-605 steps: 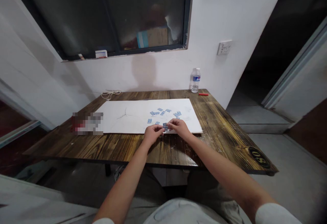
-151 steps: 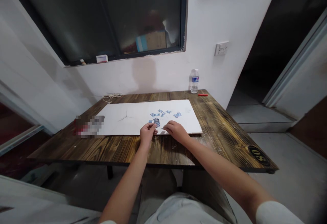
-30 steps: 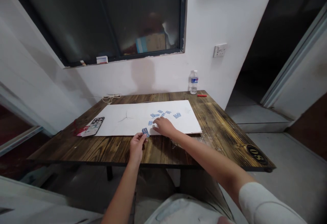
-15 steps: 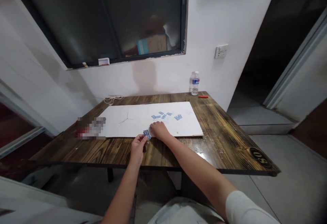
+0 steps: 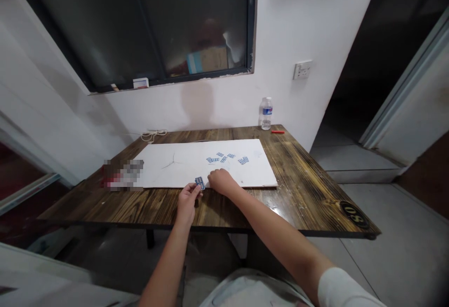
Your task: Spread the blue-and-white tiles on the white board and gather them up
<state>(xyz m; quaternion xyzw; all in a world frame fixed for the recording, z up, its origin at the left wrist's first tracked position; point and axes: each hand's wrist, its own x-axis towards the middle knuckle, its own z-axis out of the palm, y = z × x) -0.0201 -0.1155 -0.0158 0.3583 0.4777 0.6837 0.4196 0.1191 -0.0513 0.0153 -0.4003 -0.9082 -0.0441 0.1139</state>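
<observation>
My left hand point(image 5: 188, 198) pinches a small blue-and-white patterned piece point(image 5: 199, 183) between thumb and fingers, at the front edge of a white board point(image 5: 189, 153). Just right of it, my right hand point(image 5: 220, 181) rests at the board's front edge with its fingers curled closed; anything in them is hidden. Beyond my right hand, several small blue-and-white pieces point(image 5: 223, 159) lie loosely grouped on the board. A couple more point(image 5: 243, 160) lie a little apart on the right.
The wooden table point(image 5: 298, 195) bears a plastic bottle point(image 5: 266, 114) and a red pen-like object point(image 5: 278, 132) at the back right. A white cord point(image 5: 153, 133) lies at the back left, and a blurred-out item point(image 5: 124, 174) sits at the board's left end.
My right hand has moved slightly right, away from the piece in my left hand, so the gap between them is wider. My left hand keeps its pinch.
</observation>
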